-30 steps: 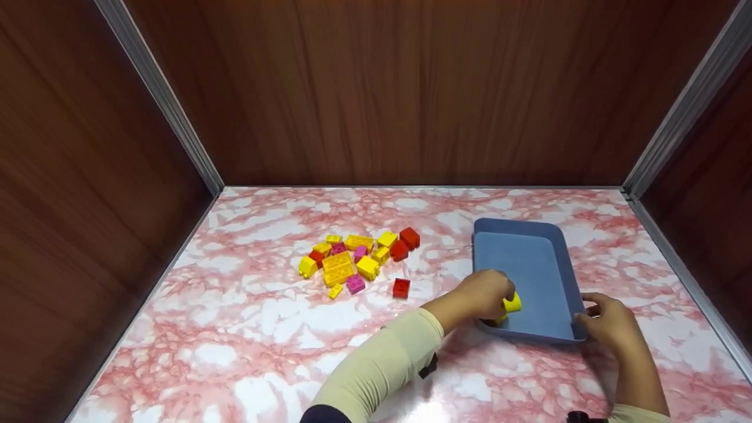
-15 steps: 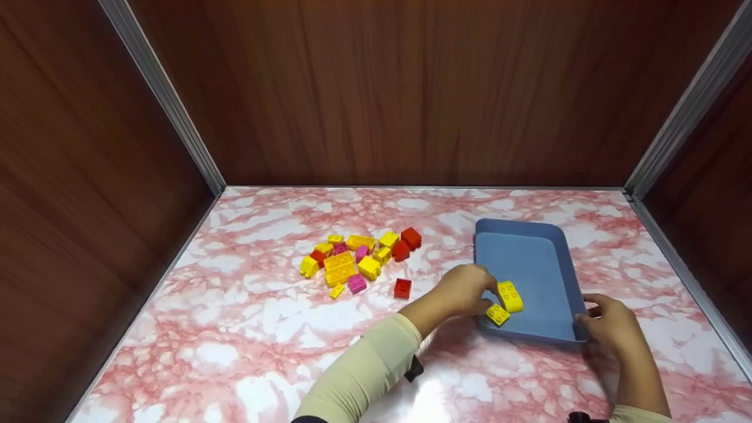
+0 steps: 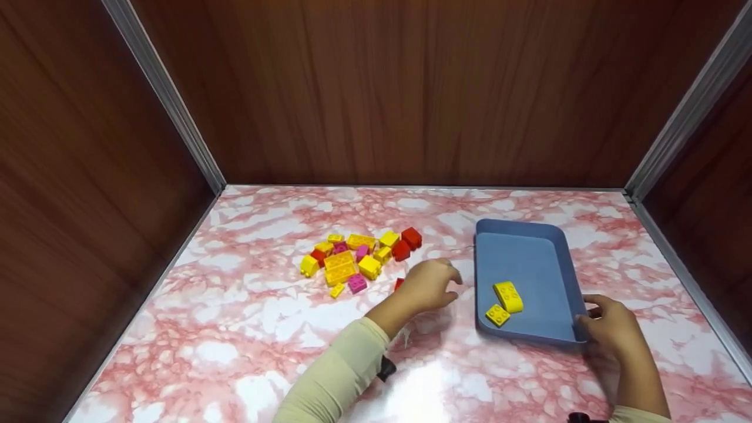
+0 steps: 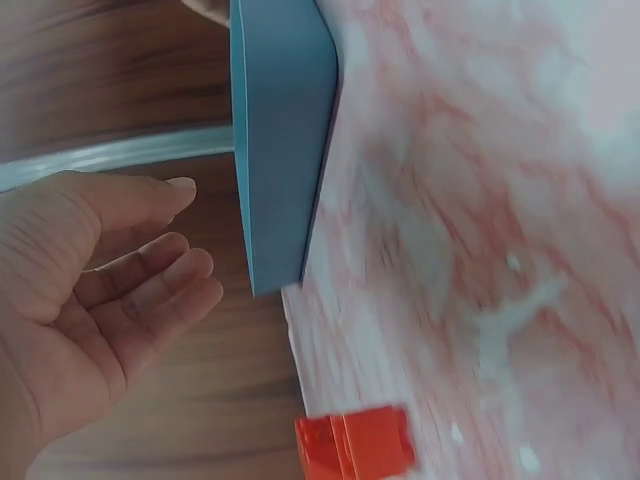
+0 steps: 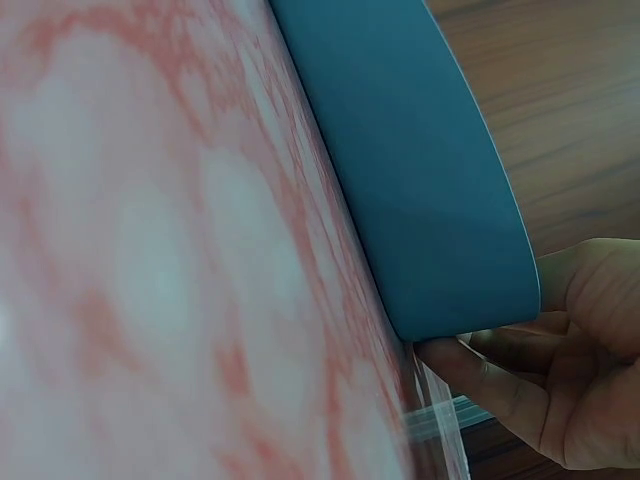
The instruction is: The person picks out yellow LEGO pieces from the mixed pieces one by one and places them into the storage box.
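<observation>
My left hand (image 3: 424, 286) hovers over the table between the brick pile and the tray, its fingers loosely bent with nothing in them. Part of a red brick (image 4: 365, 443) shows near it in the left wrist view; in the head view the hand hides most of that brick. The blue tray (image 3: 526, 225) stands at the right. Two yellow bricks lie in its near left corner: a rounded one (image 3: 508, 296) and a square one (image 3: 497, 315). My right hand (image 3: 614, 325) pinches the tray's right wall near the front corner, thumb at the rim and fingers outside.
Left of the tray lies a loose pile of toy bricks: yellow ones (image 3: 340, 273), pink ones (image 3: 357, 284) and red ones (image 3: 412, 237). Wood-grain panels (image 3: 376, 94) enclose the marbled table (image 3: 235, 329) at the back and both sides.
My left hand has let go of the yellow bricks in the tray and moved left, out over the table beside the red brick. The right hand and the tray have stayed put.
</observation>
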{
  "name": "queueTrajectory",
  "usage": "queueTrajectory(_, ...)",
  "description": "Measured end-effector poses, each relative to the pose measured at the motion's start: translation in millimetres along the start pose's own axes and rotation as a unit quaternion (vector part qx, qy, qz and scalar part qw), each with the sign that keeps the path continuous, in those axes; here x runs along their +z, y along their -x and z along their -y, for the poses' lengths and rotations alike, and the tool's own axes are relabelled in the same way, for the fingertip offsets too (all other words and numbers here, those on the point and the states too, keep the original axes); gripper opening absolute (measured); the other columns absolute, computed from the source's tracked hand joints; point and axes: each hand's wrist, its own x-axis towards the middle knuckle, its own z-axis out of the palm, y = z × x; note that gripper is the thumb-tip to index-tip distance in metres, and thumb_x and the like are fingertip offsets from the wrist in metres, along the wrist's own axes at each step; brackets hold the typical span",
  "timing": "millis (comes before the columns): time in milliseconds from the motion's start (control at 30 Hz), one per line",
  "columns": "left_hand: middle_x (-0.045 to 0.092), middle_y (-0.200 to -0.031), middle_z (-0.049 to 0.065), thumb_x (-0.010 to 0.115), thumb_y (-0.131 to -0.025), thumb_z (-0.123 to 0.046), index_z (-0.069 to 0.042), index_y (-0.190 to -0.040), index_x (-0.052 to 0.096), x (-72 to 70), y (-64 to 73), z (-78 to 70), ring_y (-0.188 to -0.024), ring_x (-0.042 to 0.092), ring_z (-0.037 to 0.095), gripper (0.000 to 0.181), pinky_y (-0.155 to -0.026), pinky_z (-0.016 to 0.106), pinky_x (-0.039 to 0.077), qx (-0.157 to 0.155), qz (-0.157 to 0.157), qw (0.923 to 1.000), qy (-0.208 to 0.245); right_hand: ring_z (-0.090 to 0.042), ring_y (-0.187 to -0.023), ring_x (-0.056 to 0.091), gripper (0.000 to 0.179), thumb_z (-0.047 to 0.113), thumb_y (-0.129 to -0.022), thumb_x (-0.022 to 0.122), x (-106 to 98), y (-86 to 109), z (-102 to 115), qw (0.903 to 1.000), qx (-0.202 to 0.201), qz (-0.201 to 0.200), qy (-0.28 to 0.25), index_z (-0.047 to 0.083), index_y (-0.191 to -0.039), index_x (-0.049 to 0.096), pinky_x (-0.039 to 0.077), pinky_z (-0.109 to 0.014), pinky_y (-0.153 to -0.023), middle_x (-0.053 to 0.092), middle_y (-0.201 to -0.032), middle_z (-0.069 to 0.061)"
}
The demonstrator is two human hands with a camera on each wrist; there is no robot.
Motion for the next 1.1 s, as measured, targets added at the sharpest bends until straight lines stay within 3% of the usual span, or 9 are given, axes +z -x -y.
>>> queueTrajectory(233,0.067,-0.095,0.003,0.075,-0.081,-0.019,-0.011,-0.101,0.076,3.9,26.0,26.2,-0.085,0.064,0.017,0.022,-0.077,0.027,0.051,-0.023,-0.047,0.9983,0.027,-0.05,-0.094,0.061,0.049,0.004,-0.088,0.064,0,2.4,-2,0.9998,-0.016,-0.007,-0.002,-0.017,-0.128,0.047,0.051,-0.049,-0.071,0.06,-0.103,-0.04)
queueTrajectory(433,0.067,-0.091,0.006,0.075,-0.08,-0.015,-0.008,-0.097,0.076,4.1,48.9,44.4,-0.082,0.063,0.021,0.018,-0.076,0.032,0.052,-0.062,-0.067,0.9943,0.056,-0.049,-0.092,0.062,0.048,0.003,-0.087,0.064,0,2.3,-1,0.9998,-0.016,-0.012,-0.003,-0.017,-0.128,0.048,0.051,-0.05,-0.071,0.06,-0.102,-0.039)
queueTrajectory(667,0.068,-0.092,0.008,0.075,-0.081,-0.012,-0.005,-0.093,0.077,0.2,74.9,64.3,-0.087,0.065,0.024,0.015,-0.079,0.035,0.053,-0.106,-0.07,0.9897,0.066,-0.047,-0.091,0.062,0.049,0.005,-0.087,0.064,0,1.2,0,1.0,-0.006,-0.006,-0.005,-0.016,-0.128,0.048,0.051,-0.053,-0.074,0.06,-0.102,-0.039)
queueTrajectory(800,0.068,-0.097,0.01,0.076,-0.08,-0.01,-0.003,-0.095,0.076,-3.2,89.8,78.7,-0.091,0.065,0.028,0.016,-0.083,0.04,0.052,-0.152,-0.068,0.9837,0.068,-0.046,-0.09,0.062,0.049,0.005,-0.087,0.064,1,0.7,0,0.9999,-0.011,-0.006,-0.002,-0.016,-0.128,0.048,0.051,-0.051,-0.072,0.06,-0.101,-0.039)
queueTrajectory(1100,0.066,-0.087,0.008,0.075,-0.077,-0.006,-0.006,-0.085,0.076,-10.3,116.5,108.4,-0.084,0.064,0.029,0.008,-0.078,0.044,0.052,-0.225,-0.066,0.9718,0.026,-0.047,-0.091,0.062,0.049,0.005,-0.087,0.064,1,1.2,-1,0.9998,-0.015,-0.008,-0.005,-0.016,-0.128,0.048,0.051,-0.051,-0.072,0.06,-0.101,-0.039)
